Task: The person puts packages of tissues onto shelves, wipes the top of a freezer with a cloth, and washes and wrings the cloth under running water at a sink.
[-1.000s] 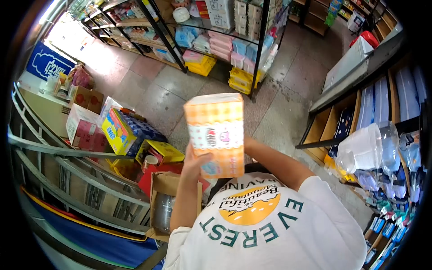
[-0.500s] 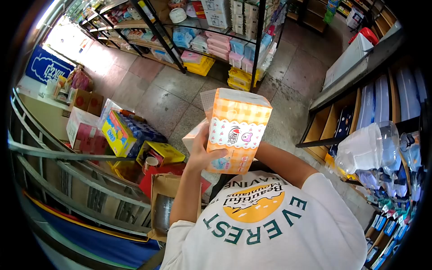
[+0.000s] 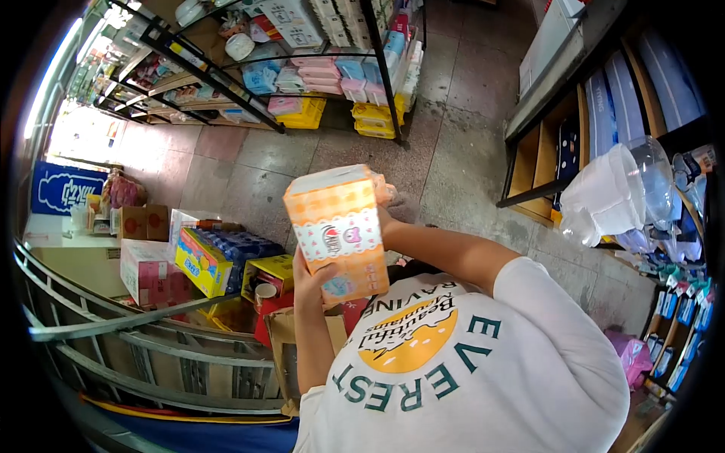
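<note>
An orange-and-white checked pack [image 3: 340, 234] with a white lace-edged band and a pink bear print is held up in front of my chest, tilted a little. My left hand [image 3: 308, 281] is closed on its lower left side, thumb across the printed front and the other fingers hidden behind. My right hand [image 3: 387, 192] is at the pack's far right edge, mostly hidden by it. The fingers that show there look curled against the pack.
A metal ladder [image 3: 189, 370] lies at the lower left, by an open cardboard box [image 3: 285, 340] and a yellow carton [image 3: 202, 260]. Stocked shelves [image 3: 249, 57] stand ahead. At right is a wooden rack [image 3: 529, 170] beside clear plastic tubs [image 3: 608, 185].
The pack has moved left and turned, and my right hand now shows at its right edge. The pale packaging pieces seen behind it are hidden now. My view has swung rightward.
</note>
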{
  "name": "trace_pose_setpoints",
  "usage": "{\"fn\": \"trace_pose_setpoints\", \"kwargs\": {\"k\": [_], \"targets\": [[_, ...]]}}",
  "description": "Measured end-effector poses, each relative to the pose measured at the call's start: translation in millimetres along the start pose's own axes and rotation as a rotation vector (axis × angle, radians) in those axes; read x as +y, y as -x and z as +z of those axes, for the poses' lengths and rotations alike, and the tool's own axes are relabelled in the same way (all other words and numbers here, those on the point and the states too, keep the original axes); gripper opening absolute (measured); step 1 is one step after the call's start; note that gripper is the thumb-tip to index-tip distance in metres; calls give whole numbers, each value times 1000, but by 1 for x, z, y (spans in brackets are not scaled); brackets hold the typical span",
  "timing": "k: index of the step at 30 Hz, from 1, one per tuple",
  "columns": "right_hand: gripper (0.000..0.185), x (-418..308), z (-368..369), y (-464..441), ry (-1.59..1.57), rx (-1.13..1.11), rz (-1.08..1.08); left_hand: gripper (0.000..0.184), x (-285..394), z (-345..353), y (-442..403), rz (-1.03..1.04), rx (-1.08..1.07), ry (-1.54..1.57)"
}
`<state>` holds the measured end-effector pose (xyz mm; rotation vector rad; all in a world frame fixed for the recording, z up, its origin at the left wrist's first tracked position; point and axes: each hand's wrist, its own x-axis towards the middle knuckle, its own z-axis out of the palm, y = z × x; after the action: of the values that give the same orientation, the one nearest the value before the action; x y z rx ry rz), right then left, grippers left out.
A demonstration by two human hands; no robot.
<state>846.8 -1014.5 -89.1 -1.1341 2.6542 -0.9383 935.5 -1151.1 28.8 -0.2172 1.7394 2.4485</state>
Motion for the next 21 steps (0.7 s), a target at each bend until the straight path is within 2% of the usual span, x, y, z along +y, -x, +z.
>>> {"fn": "trace_pose_setpoints", "kwargs": {"k": [2,3,4,6,10,12,13,15,16,18,19,21], "targets": [[33,5,7,-1,73,-67,42,61,-3,-6,9,-3,38,3],[34,-13,-31,-3,147,-401,137,59,-4,-11,12,-28,76,52],[36,-28,-55,-8,221,-577,182,56,-5,-15,14,-50,115,102],[35,-22,-43,-12,277,-587,71,52,-10,-20,17,-39,125,175],[32,-30,-53,-11,332,-558,45,51,-10,-26,17,-71,112,195],[22,-36,-71,-6,212,-457,18,51,-9,-30,17,-64,101,187],[22,-26,-56,-5,218,-458,3,51,-10,-33,16,-83,102,151],[13,-10,-31,-3,98,49,-288,51,-12,-36,17,-94,113,118],[13,-10,-31,0,98,47,-299,51,-13,-37,18,-100,102,151],[8,-14,-43,4,335,-228,-185,51,-10,-38,17,-96,92,183],[8,-15,-49,7,336,-227,-192,51,-7,-37,18,-82,66,208],[11,-18,-58,13,311,-50,-274,51,-3,-41,20,-65,43,235]]}}
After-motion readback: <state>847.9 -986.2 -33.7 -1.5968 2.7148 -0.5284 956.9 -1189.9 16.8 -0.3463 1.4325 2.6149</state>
